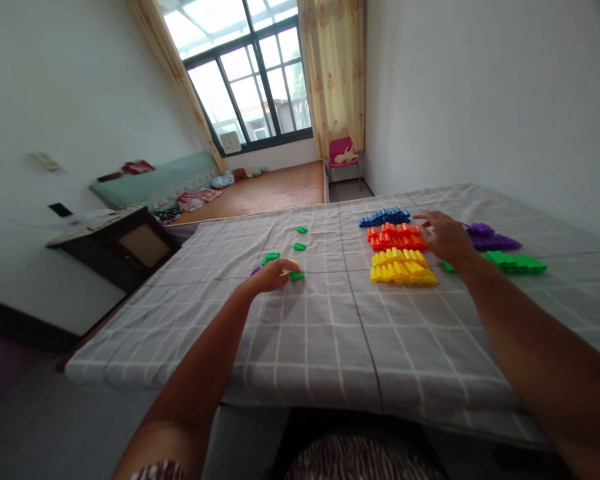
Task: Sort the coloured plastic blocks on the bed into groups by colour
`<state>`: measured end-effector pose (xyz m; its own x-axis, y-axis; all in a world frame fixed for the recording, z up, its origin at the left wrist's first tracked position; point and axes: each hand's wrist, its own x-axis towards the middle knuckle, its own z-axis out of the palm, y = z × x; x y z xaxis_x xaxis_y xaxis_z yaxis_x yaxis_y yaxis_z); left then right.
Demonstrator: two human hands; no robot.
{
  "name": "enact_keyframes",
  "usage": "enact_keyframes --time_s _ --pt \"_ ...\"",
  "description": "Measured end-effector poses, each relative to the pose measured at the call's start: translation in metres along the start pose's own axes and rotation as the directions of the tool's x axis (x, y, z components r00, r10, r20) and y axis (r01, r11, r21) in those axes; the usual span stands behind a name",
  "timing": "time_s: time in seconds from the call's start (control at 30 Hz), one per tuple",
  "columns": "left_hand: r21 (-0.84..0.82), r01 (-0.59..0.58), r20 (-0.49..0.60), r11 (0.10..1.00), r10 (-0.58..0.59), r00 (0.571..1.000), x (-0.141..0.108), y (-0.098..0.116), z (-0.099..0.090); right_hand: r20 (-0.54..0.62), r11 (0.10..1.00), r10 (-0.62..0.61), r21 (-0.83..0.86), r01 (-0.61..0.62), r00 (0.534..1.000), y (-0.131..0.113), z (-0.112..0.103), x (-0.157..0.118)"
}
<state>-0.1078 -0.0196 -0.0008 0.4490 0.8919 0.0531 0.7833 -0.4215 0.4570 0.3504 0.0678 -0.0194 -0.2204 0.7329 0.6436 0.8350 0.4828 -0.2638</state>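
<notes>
I count five heaps of small plastic pieces on the right half of the grey checked cloth (325, 333): one blue heap (385, 218), one orange heap (397, 238), one yellow heap (403, 268), one purple heap (491, 237) and one green heap (517, 263). The blue, orange and yellow ones stand one before another, blue the farthest from me; the purple and the green are beyond my right forearm. The orange and the yellow show two rows each, but the single pieces are packed too closely for me to count.

On the left half lie loose pieces. Two green pieces (300, 247) are apart from the rest, one behind the other. Near my left hand (270, 277) I see a green clump (271, 257), which may be more than one piece, one purple piece (255, 271) partly hidden, and one green piece (297, 276) at the fingertips, with a little yellow beside it. The fingers of this hand are bent downward; whether they grip something, I cannot tell.

My right hand (445, 237) is at the right end of the orange heap, with fingers stretched and loosely parted. I cannot tell if the tips touch it.

Behind are one window (260, 80), two curtains (333, 73) and one pink chair (338, 148).
</notes>
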Motion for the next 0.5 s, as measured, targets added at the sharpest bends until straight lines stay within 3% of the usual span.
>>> enact_keyframes --time_s 0.1,0.2,0.37,0.5 --pt "0.016 -0.059 0.051 0.998 0.058 0.997 0.001 0.011 0.006 -0.035 1.000 0.021 0.012 -0.021 0.999 -0.004 -0.004 -0.001" --pt "0.010 0.005 0.050 1.000 -0.006 0.999 0.004 0.011 0.003 -0.049 0.999 0.042 0.025 -0.041 0.998 -0.007 -0.008 -0.003" --pt "0.095 0.163 -0.110 0.982 -0.152 0.982 0.011 -0.002 -0.008 -0.124 0.999 0.035 0.029 -0.031 0.992 -0.011 -0.011 -0.003" --pt "0.166 0.150 -0.059 0.975 -0.142 0.988 0.022 -0.016 -0.005 -0.155 0.999 0.043 0.024 -0.039 0.987 -0.011 -0.012 -0.002"
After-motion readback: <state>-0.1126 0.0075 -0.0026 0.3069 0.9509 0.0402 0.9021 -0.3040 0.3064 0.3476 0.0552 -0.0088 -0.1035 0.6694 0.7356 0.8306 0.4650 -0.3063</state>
